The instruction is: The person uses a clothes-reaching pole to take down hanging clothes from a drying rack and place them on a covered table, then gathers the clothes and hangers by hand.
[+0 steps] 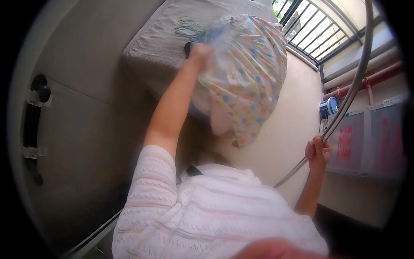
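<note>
My left hand (201, 53) reaches up to the left edge of a pale cloth (252, 73) with small coloured spots, its fingers curled and partly blurred. Something blue and dark shows beside the fist, but what lies inside the fingers is hidden. Just above it, a bunch of thin, light-coloured wire loops (189, 28), resembling hangers, rests on a grey-covered surface (151, 47). The cloth is bunched and drapes down from there. On the right, my right hand (317, 151) is closed around a long grey pole (351, 93), which looks curved in this wide view.
A barred window (317, 28) is at the upper right, with reddish pipes (384, 80) below. Near the wall are a blue-and-white tub (329, 106) and a grey cabinet (366, 142) with red lettering. A door with a dark handle (41, 88) stands left.
</note>
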The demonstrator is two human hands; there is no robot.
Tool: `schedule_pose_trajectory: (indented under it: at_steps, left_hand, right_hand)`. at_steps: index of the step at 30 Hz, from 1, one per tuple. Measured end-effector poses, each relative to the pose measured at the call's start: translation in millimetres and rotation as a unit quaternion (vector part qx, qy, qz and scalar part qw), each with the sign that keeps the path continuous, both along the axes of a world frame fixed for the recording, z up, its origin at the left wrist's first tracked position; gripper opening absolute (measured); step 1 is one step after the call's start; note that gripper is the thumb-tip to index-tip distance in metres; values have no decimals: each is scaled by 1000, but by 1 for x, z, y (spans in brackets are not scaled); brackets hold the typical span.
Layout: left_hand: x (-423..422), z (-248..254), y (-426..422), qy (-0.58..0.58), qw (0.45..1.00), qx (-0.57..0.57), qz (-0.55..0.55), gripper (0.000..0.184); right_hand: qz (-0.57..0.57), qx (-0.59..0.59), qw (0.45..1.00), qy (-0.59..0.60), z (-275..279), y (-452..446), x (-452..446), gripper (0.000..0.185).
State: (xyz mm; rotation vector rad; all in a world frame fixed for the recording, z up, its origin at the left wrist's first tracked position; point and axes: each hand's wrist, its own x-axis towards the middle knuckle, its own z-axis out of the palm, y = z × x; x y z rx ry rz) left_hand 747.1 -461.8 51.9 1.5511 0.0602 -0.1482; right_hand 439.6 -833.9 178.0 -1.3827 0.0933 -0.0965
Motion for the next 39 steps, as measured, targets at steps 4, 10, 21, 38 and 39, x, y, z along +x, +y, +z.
schedule_pose_trajectory:
  at_steps: [4, 10, 21, 38, 39]
  left_hand:
    - [-13, 53, -14, -39, 996, 2, 86, 11]
    - [9, 57, 38, -124, 985, 75, 97, 25]
    - [-83, 124, -19, -177, 957, 228, 12, 29]
    - [-212, 284, -97, -268, 942, -88, -182, 20]
    - [-218, 303, -107, -286, 939, -65, -181, 20]
  right_hand:
    - [-3, 15, 1000, 10, -4, -6, 0, 19]
    - [-5, 11, 999, 38, -16, -19, -9, 19]
    - [69, -25, 990, 120, -37, 3, 3, 15]
    - [271, -336, 885, 176, -139, -2, -35, 11]
    - [260, -319, 896, 167, -141, -1, -36, 12]
